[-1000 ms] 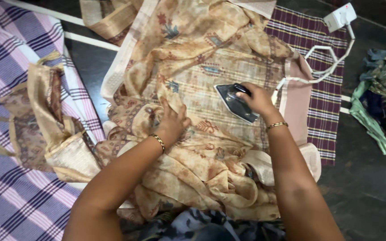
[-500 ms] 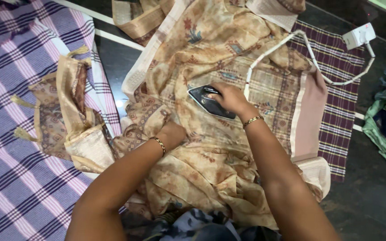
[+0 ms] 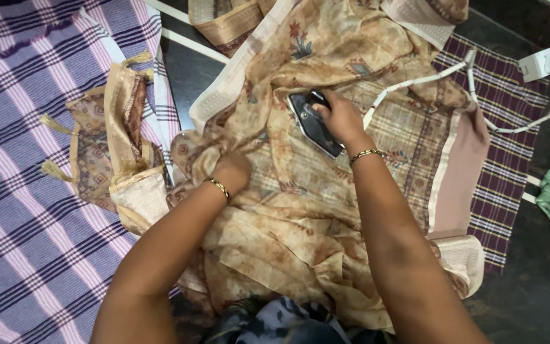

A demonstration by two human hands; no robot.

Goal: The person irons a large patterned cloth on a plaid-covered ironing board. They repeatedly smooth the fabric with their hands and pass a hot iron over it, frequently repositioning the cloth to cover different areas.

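Dark floor (image 3: 529, 299), right hand (image 3: 342, 118) gripping iron (image 3: 313, 124)

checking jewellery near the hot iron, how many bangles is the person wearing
2. One gold bangle sits on the left wrist, by the left hand pressing the beige fabric; the other is on the right wrist, behind the right hand gripping the iron.

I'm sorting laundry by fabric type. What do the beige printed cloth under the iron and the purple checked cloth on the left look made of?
The beige printed cloth looks thin, light and slightly glossy, perhaps silk or a synthetic blend: it crumples into fine soft folds. The purple checked cloth looks like matte woven cotton, thicker, lying flat with visible weave.
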